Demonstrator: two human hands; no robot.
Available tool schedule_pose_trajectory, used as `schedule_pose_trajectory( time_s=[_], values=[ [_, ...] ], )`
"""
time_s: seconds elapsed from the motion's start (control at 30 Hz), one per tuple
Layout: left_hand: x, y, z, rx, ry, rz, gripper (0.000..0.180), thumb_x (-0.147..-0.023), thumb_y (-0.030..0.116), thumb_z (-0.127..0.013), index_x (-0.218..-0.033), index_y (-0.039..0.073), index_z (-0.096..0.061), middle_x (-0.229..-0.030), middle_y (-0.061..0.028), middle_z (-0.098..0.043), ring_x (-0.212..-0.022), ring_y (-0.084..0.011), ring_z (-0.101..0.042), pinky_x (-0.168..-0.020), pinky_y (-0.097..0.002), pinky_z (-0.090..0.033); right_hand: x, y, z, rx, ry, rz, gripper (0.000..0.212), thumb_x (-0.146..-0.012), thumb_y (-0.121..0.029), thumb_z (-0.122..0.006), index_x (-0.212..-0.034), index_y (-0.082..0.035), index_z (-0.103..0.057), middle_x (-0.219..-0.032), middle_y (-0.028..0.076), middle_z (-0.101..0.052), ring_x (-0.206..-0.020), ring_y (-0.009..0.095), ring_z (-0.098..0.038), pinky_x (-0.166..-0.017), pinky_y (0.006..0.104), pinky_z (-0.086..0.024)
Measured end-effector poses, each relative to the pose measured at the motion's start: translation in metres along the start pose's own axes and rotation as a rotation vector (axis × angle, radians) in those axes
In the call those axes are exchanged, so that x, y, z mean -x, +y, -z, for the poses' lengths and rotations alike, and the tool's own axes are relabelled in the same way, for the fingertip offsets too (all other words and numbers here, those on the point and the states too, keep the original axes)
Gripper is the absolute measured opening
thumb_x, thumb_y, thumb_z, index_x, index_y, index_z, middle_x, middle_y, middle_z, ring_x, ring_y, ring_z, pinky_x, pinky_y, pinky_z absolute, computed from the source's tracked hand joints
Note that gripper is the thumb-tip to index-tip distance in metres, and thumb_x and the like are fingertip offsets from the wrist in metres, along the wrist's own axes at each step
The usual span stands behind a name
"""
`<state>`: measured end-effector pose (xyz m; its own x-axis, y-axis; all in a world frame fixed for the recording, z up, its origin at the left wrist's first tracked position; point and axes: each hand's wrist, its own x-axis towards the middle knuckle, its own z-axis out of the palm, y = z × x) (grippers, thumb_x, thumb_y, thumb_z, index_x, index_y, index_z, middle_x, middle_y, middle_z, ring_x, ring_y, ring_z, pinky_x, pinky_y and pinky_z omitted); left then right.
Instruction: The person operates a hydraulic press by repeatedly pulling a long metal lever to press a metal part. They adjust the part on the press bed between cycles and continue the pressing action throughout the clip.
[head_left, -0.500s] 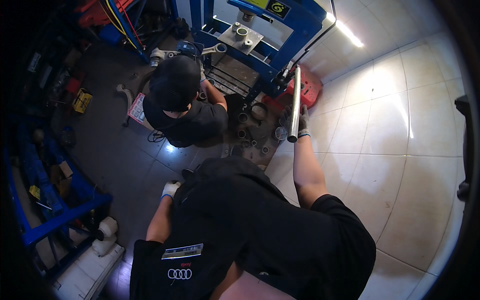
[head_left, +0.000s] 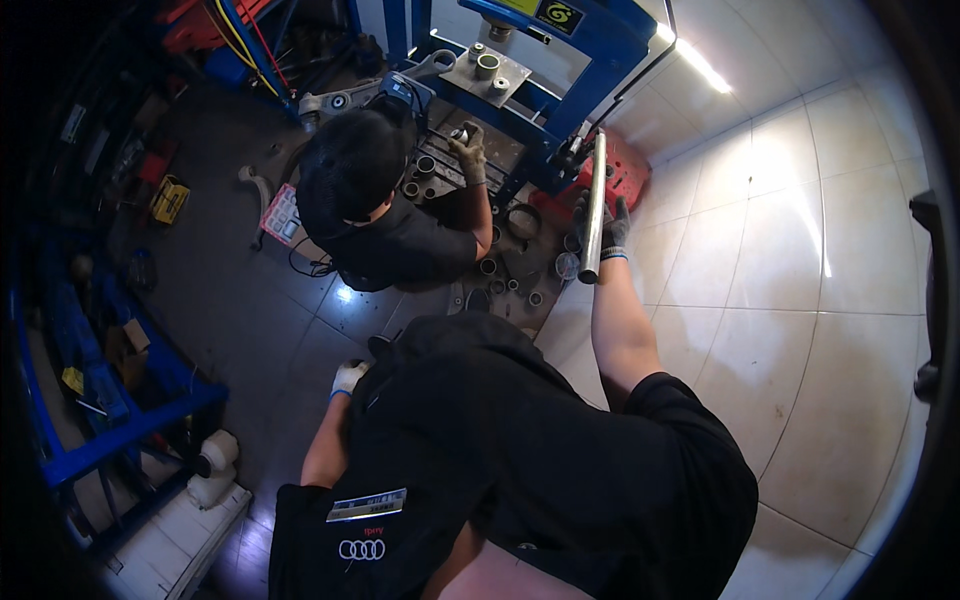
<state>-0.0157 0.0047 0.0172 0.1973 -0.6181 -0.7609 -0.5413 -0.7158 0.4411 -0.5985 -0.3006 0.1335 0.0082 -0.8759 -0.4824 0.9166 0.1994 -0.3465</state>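
My right hand (head_left: 616,232), in a dark-palmed work glove, is under a long metal pipe (head_left: 594,215). The thumb rises along its right side and dark fingertips show on its left; the pipe covers the rest of the grip. The pipe's far end meets a red pump unit (head_left: 627,170) beside the blue press (head_left: 590,62). My left hand (head_left: 348,377), in a white glove, rests against my dark-clothed leg, its fingers mostly hidden. A crouching co-worker holds up a small metal part (head_left: 459,135) in a gloved hand (head_left: 471,158).
On the press stands a plate (head_left: 512,80) with several metal sleeves (head_left: 487,66). More rings (head_left: 523,222) lie on the floor by the co-worker. A control arm (head_left: 258,190) and a parts case (head_left: 283,215) lie left of the co-worker. A blue frame (head_left: 140,430) stands at left.
The co-worker's gloved hand has come up and right, now showing a small metal part. The co-worker's body has shifted right. My hands stay nearly where they were.
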Motion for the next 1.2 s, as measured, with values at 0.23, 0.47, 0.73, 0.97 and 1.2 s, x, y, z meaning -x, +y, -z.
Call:
schedule_pose_trajectory(
  time_s=[0.23,0.47,0.73,0.97,1.2],
  values=[
    [-0.001,-0.004,0.01,-0.023,0.024,0.039,0.048,-0.087,0.034,-0.062,-0.121,0.0,-0.068,-0.121,-0.023,-0.068,-0.117,-0.0352,-0.064,-0.099,-0.0406,-0.049,-0.005,0.0,-0.015,0.06,0.08,0.014,0.07,-0.095,-0.061,-0.044,-0.12,0.003,-0.059,-0.104,0.02,-0.068,-0.087,0.039,-0.066,-0.077,0.0522,-0.055],
    [0.006,0.006,0.015,-0.048,-0.022,0.121,0.044,-0.088,0.034,-0.062,-0.12,0.005,-0.069,-0.12,-0.0206,-0.069,-0.117,-0.0347,-0.064,-0.097,-0.0414,-0.049,-0.013,0.002,-0.008,-0.098,-0.11,-0.074,0.064,-0.098,-0.056,-0.043,-0.12,0.002,-0.058,-0.102,0.02,-0.068,-0.085,0.037,-0.066,-0.074,0.05,-0.057],
    [-0.001,0.001,0.01,0.015,0.0,0.019,0.043,-0.088,0.037,-0.062,-0.112,0.002,-0.071,-0.112,-0.021,-0.071,-0.109,-0.0345,-0.067,-0.09,-0.042,-0.051,-0.018,0.005,-0.013,0.024,0.024,0.002,0.046,-0.099,-0.046,-0.05,-0.111,-0.002,-0.06,-0.089,0.014,-0.068,-0.071,0.031,-0.067,-0.062,0.0432,-0.06],
    [0.008,0.019,0.015,-0.059,0.02,0.089,0.045,-0.088,0.032,-0.061,-0.122,0.002,-0.067,-0.121,-0.022,-0.068,-0.117,-0.0359,-0.064,-0.097,-0.0424,-0.049,-0.012,0.008,-0.012,0.131,0.053,0.015,0.044,-0.098,-0.046,-0.057,-0.112,-0.004,-0.059,-0.091,0.014,-0.068,-0.073,0.031,-0.067,-0.063,0.0427,-0.059],
    [0.01,0.025,0.018,-0.06,-0.01,0.098,0.047,-0.088,0.033,-0.061,-0.123,0.002,-0.067,-0.123,-0.0217,-0.068,-0.118,-0.0357,-0.063,-0.099,-0.0412,-0.048,-0.007,0.009,-0.011,0.157,0.025,-0.022,0.047,-0.097,-0.049,-0.057,-0.116,-0.005,-0.057,-0.093,0.013,-0.068,-0.075,0.029,-0.067,-0.065,0.0428,-0.058]
  ],
)
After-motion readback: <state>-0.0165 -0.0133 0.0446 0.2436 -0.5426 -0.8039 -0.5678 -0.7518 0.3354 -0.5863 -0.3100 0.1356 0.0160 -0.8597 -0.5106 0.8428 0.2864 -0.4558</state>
